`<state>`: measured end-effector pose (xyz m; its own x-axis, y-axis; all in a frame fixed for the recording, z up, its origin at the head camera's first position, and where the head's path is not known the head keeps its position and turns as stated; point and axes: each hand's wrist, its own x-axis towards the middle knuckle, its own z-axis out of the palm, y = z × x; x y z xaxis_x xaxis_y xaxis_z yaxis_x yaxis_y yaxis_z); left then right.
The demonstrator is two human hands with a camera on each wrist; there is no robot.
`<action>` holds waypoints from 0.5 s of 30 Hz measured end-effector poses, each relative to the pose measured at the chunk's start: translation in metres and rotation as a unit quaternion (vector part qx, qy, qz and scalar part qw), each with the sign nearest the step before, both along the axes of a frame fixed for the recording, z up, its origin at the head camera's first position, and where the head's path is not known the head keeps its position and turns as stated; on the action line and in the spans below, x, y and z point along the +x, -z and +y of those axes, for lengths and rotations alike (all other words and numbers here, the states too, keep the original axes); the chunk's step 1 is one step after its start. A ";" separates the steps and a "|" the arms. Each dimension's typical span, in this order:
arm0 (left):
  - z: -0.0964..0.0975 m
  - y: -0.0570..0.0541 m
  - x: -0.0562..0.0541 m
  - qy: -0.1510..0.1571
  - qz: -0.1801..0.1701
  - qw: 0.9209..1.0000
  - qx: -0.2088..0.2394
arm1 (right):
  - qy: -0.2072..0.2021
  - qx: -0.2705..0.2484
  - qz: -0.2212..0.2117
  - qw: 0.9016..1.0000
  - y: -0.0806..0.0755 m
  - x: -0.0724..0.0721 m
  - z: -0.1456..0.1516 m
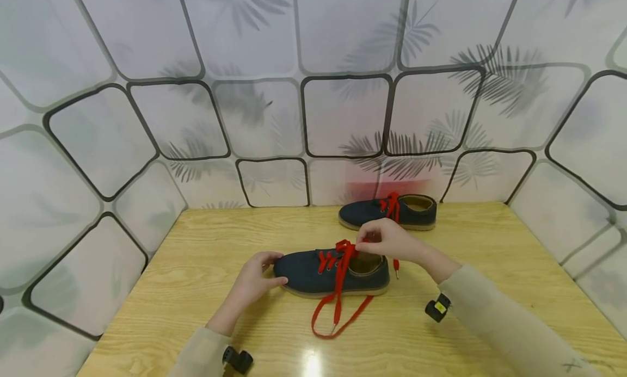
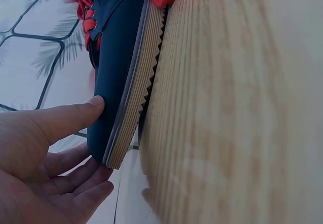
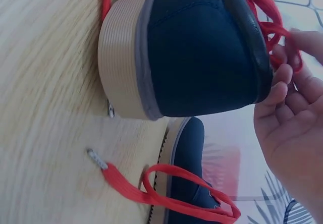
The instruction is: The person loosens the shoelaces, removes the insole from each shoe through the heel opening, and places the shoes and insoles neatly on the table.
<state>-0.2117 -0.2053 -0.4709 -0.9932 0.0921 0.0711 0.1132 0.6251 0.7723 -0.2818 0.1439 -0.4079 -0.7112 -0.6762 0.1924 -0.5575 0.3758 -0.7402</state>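
A navy blue shoe (image 1: pixel 301 268) with a tan sole stands on the wooden table, its toe to the left. Around that toe, my left hand (image 1: pixel 254 276) holds the shoe, thumb on the near side and fingers round the tip, as the left wrist view also shows. Above the shoe's opening, my right hand (image 1: pixel 394 242) pinches the red shoelace (image 3: pixel 277 30) between thumb and fingertips. One lace end (image 1: pixel 338 295) hangs over the near side and loops on the table; another, with a metal tip (image 3: pixel 97 158), trails behind the heel.
A matching navy shoe (image 1: pixel 362 211) with red laces stands farther back on the wooden table (image 1: pixel 235 230), near the wall. The patterned wall covering (image 1: pixel 264 121) rises behind the table and on both sides.
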 end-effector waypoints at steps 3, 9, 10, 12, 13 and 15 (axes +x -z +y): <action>0.000 -0.001 0.000 0.001 0.003 1.000 -0.001 | -0.001 -0.044 -0.055 0.998 -0.001 0.001 0.001; 0.000 -0.002 0.001 0.004 0.003 1.000 -0.001 | -0.034 -0.166 -0.154 0.973 -0.001 -0.001 0.004; 0.000 -0.002 0.002 0.004 0.003 1.000 -0.001 | -0.043 -0.187 -0.167 0.967 -0.001 -0.002 0.004; 0.001 -0.002 0.002 0.004 0.002 1.000 0.001 | -0.060 -0.225 -0.192 0.953 -0.001 -0.003 0.005; 0.001 -0.002 0.002 0.004 0.002 1.000 0.001 | -0.067 -0.240 -0.203 0.947 -0.001 -0.003 0.005; 0.001 -0.002 0.002 0.005 0.003 1.000 0.001 | -0.074 -0.258 -0.216 0.939 -0.001 -0.004 0.006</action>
<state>-0.2094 -0.2048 -0.4690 -0.9919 0.1009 0.0773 0.1236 0.6228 0.7725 -0.2861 0.1499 -0.4065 -0.7039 -0.6694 0.2375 -0.1816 -0.1537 -0.9713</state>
